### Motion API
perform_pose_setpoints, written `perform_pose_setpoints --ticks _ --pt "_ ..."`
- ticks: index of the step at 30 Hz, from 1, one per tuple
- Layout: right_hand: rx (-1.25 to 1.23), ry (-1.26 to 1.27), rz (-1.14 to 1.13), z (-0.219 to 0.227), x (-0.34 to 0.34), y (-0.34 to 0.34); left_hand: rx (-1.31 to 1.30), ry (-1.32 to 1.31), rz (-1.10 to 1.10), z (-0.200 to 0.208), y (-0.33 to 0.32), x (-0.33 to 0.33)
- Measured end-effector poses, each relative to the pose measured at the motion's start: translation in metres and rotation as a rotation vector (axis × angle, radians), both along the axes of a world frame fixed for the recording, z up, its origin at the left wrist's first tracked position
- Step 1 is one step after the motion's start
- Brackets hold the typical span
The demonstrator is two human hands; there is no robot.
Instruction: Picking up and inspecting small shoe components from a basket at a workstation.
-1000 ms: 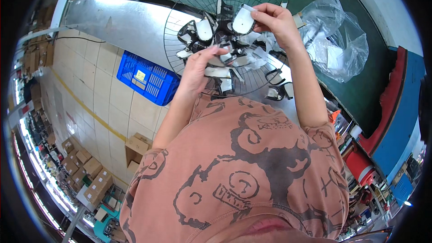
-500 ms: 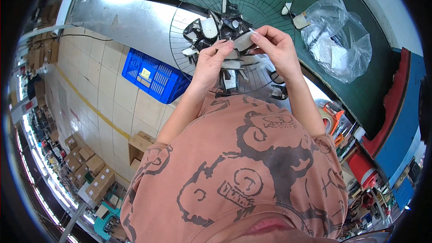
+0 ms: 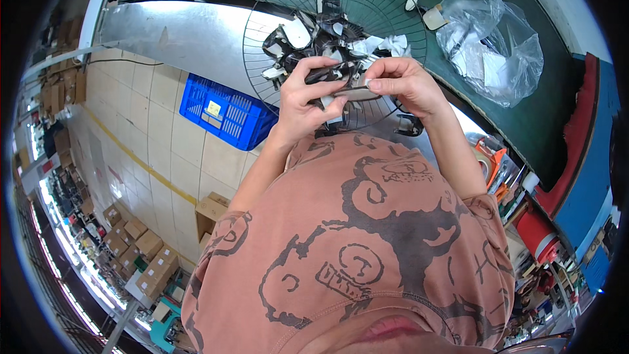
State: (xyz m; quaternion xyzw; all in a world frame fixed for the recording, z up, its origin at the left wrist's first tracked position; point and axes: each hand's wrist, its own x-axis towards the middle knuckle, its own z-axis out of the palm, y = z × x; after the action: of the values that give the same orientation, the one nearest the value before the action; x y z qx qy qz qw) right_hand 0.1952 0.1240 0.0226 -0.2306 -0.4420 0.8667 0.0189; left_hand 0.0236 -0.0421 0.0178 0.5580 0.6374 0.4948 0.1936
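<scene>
My left hand [image 3: 306, 99] curls around a small black shoe [image 3: 327, 73] with a pale sole edge, held over the wire basket. At its right end, my right hand [image 3: 407, 86] pinches close, thumb and forefinger together at the pale sole edge. The round black wire basket [image 3: 251, 33] carries a heap of similar black shoes with white insoles [image 3: 297, 34]. Crumpled white paper [image 3: 393, 44] lies among them, just beyond my right hand. My fingers cover part of the held shoe.
A clear plastic bag [image 3: 488, 46] with white pieces lies on the green table [image 3: 557, 151], two loose shoes beside it. Below the metal ledge [image 3: 177, 26], a blue crate [image 3: 226, 115] stands on the tiled floor. Orange-handled tools [image 3: 499, 164] are at my right; cardboard boxes [image 3: 154, 255] stand at lower left.
Both hands have come slightly nearer to me. The held shoe has turned from its pale flat face to its dark side and edge. White paper in the basket has come into sight.
</scene>
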Motion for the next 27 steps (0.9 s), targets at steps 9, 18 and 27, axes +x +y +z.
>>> perform_pose_setpoints --ticks 9,18,27 --pt "-0.14 -0.068 -0.032 -0.017 0.013 -0.023 -0.041 0.035 -0.064 -0.007 -0.01 0.007" --pt "-0.097 -0.163 -0.109 -0.012 0.015 -0.042 -0.129 0.051 -0.135 -0.009 -0.016 0.011" --pt "0.207 -0.072 -0.191 -0.003 0.021 -0.046 -0.113 0.07 -0.058 0.002 -0.012 0.015"
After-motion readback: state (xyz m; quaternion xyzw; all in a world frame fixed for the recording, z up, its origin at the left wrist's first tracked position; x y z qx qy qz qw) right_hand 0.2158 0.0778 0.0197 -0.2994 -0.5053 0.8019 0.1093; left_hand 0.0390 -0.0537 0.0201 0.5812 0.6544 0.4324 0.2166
